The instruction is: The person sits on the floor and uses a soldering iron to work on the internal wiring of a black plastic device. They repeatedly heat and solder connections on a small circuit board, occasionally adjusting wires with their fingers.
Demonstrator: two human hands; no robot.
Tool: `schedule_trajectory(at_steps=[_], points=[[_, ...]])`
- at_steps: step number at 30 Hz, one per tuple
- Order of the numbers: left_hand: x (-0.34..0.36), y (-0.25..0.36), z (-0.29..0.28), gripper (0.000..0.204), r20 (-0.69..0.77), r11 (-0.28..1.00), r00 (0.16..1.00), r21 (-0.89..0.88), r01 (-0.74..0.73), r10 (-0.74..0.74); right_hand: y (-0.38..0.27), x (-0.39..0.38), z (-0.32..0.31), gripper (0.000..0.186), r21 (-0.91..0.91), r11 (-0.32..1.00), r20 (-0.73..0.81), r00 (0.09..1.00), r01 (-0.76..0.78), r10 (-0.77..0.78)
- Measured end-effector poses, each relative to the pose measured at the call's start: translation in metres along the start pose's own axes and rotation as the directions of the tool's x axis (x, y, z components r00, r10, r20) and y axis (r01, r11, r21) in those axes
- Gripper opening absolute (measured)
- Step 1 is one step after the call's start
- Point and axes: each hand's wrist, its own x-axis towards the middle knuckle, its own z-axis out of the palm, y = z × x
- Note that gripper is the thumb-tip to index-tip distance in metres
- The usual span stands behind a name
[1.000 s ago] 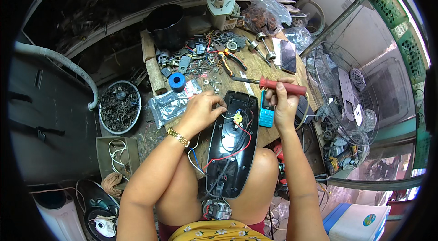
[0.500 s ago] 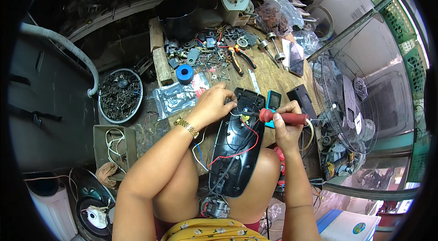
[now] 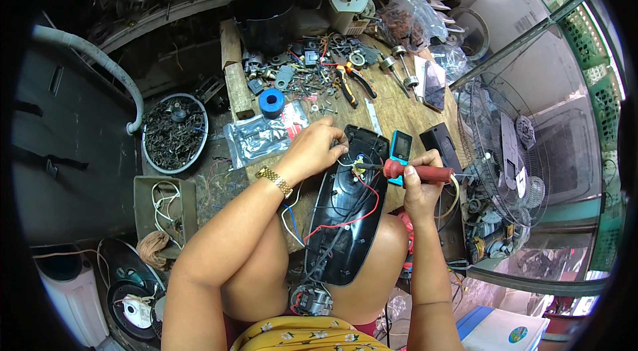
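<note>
Both your hands work over the black housing (image 3: pixel 345 218): left hand (image 3: pixel 312 148) pinches a wire (image 3: pixel 347 160), right hand (image 3: pixel 419 185) grips the soldering iron (image 3: pixel 415 172).

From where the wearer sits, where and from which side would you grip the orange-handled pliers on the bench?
Grip the pliers by the two orange handles, coming from the near right: they splay toward that side, while the metal nose points into the heap of small metal parts.
</note>
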Motion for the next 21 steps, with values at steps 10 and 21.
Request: schedule_trajectory(at_steps=[10,21], points=[[-0.0002,-0.0028,0.0030,0.013,-0.004,0.999,0.999,0.033,-0.033,0.033,0.0076,-0.0005,0.0019,0.023,0.045,0.999,-0.002,1.000,-0.004,0.004],[-0.0011,0.0013,0.0028,0.013,-0.030,0.997,0.998,0.059,-0.050,0.052,0.0076,0.0005,-0.0017,0.024,-0.034,0.999,0.028,0.999,0.025,-0.024]])
